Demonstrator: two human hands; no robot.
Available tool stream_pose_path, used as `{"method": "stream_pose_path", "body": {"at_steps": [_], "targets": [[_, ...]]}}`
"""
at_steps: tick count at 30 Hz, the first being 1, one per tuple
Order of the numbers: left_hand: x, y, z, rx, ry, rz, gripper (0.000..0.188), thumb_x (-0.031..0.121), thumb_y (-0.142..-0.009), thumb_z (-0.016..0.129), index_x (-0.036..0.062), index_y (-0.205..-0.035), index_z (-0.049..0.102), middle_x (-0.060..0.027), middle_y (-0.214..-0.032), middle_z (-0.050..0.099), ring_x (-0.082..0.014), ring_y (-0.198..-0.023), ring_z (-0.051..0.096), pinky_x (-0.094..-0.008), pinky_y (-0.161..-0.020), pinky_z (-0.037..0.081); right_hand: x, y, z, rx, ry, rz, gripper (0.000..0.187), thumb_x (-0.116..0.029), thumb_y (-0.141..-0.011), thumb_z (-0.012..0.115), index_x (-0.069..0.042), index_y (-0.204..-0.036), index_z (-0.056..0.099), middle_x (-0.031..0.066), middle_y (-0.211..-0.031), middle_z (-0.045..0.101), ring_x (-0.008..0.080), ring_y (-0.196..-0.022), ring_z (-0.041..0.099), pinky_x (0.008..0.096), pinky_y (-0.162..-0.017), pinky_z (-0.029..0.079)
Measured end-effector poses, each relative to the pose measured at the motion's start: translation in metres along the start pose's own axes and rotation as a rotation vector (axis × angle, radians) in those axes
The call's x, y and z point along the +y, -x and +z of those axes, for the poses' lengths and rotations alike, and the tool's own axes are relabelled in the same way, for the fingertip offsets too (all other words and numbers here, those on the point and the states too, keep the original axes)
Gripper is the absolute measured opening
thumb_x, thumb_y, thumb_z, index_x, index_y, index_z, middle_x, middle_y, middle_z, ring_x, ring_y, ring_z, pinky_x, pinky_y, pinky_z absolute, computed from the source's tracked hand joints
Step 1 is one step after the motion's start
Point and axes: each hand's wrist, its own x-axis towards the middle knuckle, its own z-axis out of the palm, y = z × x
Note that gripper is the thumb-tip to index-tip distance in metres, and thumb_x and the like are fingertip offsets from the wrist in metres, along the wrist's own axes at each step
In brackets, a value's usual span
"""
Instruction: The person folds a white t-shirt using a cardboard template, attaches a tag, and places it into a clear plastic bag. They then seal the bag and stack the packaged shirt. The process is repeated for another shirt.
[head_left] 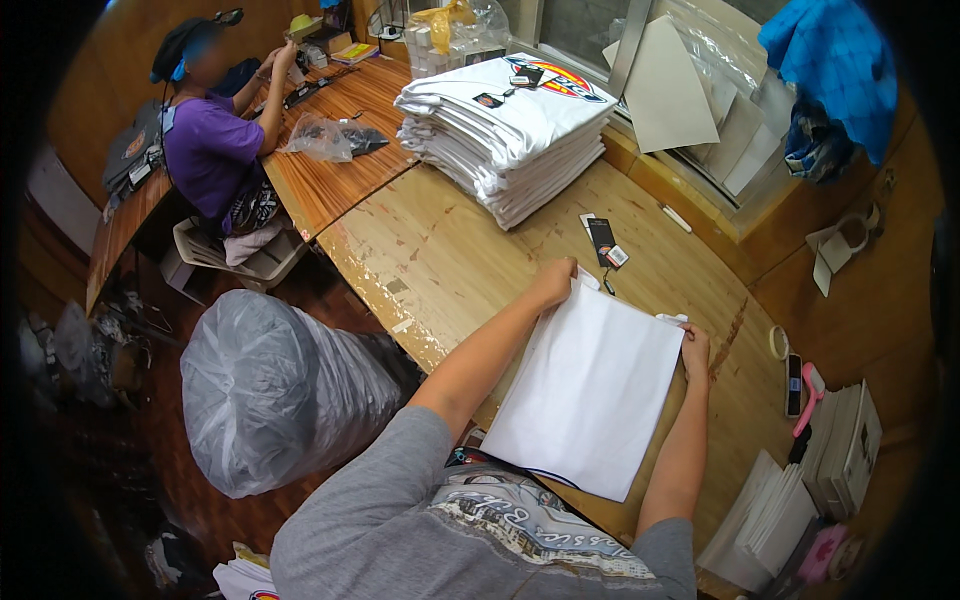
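A folded white T-shirt [592, 400] lies flat on the wooden table in front of me, its near edge hanging close to my body. My left hand [556, 281] is closed on its far left corner. At the far right corner, the fingers of my right hand [695, 350] grip the cloth, where a small fold sticks up. Just beyond the shirt lies a black and white hang tag [604, 243] with a cord. Further off stands a tall stack of folded white T-shirts [505, 130], the top one with a colourful print and dark tags.
A big plastic-wrapped bundle [270, 390] stands on the floor at left. Beyond it a person in purple [215, 150] sits at the adjoining table [345, 190]. At right are a tape roll [778, 343], a phone-like black object [793, 385], a pink-handled tool [808, 400] and stacked boards [840, 450].
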Motion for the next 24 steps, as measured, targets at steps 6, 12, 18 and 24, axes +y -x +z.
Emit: {"method": "stream_pose_path", "body": {"at_steps": [6, 12, 18, 24], "targets": [[0.007, 0.004, 0.004, 0.102, 0.030, -0.190, 0.016, 0.001, -0.068, 0.045, 0.0041, -0.075, 0.058, -0.0182, -0.079, 0.059, -0.0361, -0.076, 0.056, -0.0420, -0.067, 0.044, 0.013, -0.005, -0.001, -0.009, 0.010, 0.007, 0.015, 0.004, -0.078, 0.045, 0.001, -0.084, 0.059, 0.0057, -0.074, 0.061, 0.0107, -0.065, 0.055, 0.0220, -0.060, 0.043], [0.011, 0.006, 0.020, 0.242, -0.055, -0.250, 0.015, 0.002, -0.067, 0.047, 0.0046, -0.075, 0.059, -0.0186, -0.075, 0.060, -0.0355, -0.073, 0.058, -0.0423, -0.065, 0.045, 0.019, -0.009, 0.001, -0.001, -0.002, 0.005, 0.015, 0.004, -0.079, 0.045, 0.000, -0.082, 0.059, 0.0054, -0.073, 0.061, 0.0105, -0.065, 0.055, 0.0209, -0.060, 0.042], [-0.003, -0.010, 0.001, 0.011, 0.082, -0.397, 0.015, 0.009, -0.067, 0.053, 0.0030, -0.075, 0.064, -0.0189, -0.078, 0.061, -0.0335, -0.075, 0.059, -0.0397, -0.067, 0.046, 0.018, -0.010, 0.001, 0.004, 0.040, 0.054, 0.015, 0.004, -0.080, 0.044, 0.001, -0.083, 0.059, 0.0058, -0.075, 0.061, 0.0105, -0.066, 0.055, 0.0213, -0.062, 0.043], [-0.023, -0.029, 0.007, -0.108, -0.014, -0.396, 0.015, 0.012, -0.068, 0.054, 0.0037, -0.073, 0.065, -0.0171, -0.076, 0.062, -0.0288, -0.074, 0.061, -0.0362, -0.068, 0.047, 0.011, -0.003, 0.002, -0.013, -0.117, 0.025, 0.014, 0.001, -0.080, 0.046, 0.004, -0.086, 0.058, 0.0089, -0.082, 0.062, 0.0132, -0.072, 0.058, 0.0231, -0.065, 0.046]]}}
